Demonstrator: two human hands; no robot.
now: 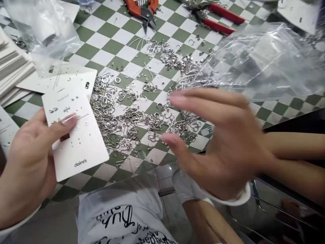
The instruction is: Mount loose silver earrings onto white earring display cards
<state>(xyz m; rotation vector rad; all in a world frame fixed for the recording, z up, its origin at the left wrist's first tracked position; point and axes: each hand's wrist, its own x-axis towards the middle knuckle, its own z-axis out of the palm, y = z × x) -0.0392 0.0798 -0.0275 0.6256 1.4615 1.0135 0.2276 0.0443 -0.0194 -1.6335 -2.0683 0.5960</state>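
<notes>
My left hand point(35, 149) grips a white earring card point(83, 145) printed "claire's", its thumb pressed on the front. The card has rows of small holes, and a few small metal pieces sit in its upper part. My right hand point(220, 132) hovers, slightly blurred, over the near right side of the heap, with thumb and fingers spread apart and nothing visible between them. Below and between both hands lies a loose heap of small silver earrings point(129, 118), with hoops, clip shapes and studs mixed together. More white cards point(78, 74) lie just behind the held one.
Orange-handled cutters point(146, 15) and red-handled pliers point(220, 17) lie at the back of the checkered table point(104, 25). A clear plastic bag point(254, 64) spreads over the right side, another bag point(48, 30) lies back left. Stacked cards point(15, 71) stand left. Bare forearms point(297, 149) show at right.
</notes>
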